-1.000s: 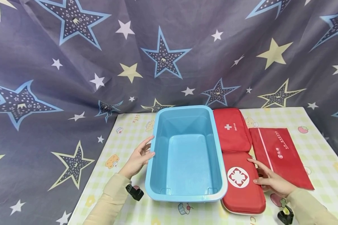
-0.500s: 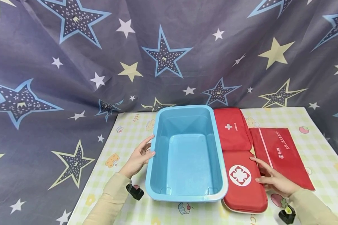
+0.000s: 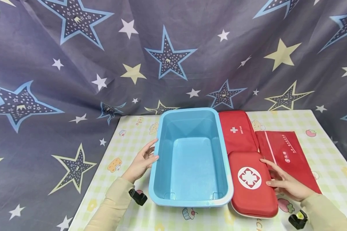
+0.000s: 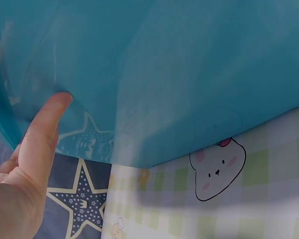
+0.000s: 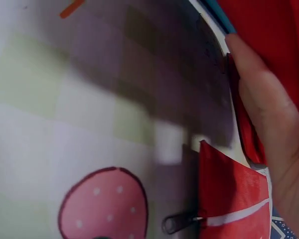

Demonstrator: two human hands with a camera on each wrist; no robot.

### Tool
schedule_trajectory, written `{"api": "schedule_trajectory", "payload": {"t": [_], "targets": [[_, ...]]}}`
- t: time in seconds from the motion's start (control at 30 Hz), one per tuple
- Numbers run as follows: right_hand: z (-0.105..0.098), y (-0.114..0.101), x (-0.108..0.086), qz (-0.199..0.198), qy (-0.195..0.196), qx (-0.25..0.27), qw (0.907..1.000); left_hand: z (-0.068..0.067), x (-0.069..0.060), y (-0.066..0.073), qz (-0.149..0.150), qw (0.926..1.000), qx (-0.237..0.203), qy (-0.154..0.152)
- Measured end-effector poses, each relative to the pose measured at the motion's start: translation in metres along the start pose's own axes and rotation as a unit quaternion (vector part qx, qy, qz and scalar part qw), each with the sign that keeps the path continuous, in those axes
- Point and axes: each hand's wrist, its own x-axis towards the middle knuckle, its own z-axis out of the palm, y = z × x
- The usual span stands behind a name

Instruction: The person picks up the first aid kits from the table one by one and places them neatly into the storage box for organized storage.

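In the head view, a blue plastic tub (image 3: 191,202) stands mid-table. My left hand (image 3: 141,163) rests against its left side, and the left wrist view shows a digit touching the outer wall (image 4: 189,74). To the tub's right, my right hand (image 3: 289,184) grips the right edge of a red hard first-aid case (image 3: 254,202) with a white cross emblem. Its thumb lies on the lid and some fingers are hidden beneath. The case's far edge overlaps a soft red first-aid pouch (image 3: 238,138) behind it. In the right wrist view, the case (image 5: 284,40) appears raised over the tablecloth.
A flat red zip bag (image 3: 289,154) lies right of the pouch, partly behind my right hand. A green-checked tablecloth (image 3: 127,134) covers the table. Close behind the table hangs a dark star-patterned curtain (image 3: 202,38).
My right hand has moved slightly rightward with the hard first-aid case, which now tilts or rises and covers the pouch's near edge. The left hand and the tub look unchanged.
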Motion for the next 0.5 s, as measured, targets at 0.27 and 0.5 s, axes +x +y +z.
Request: {"api": "schedule_trajectory", "payload": {"t": [0.27, 0.5], "targets": [[-0.002, -0.006, 0.000, -0.023, -0.010, 0.003, 0.9997, 0.000, 0.000, 0.001, -0.002, 1.0000, 0.002, 0.002], [-0.006, -0.011, -0.001, -0.043, -0.019, 0.014, 0.9988, 0.001, -0.001, 0.002, -0.005, 1.0000, 0.001, 0.003]]}}
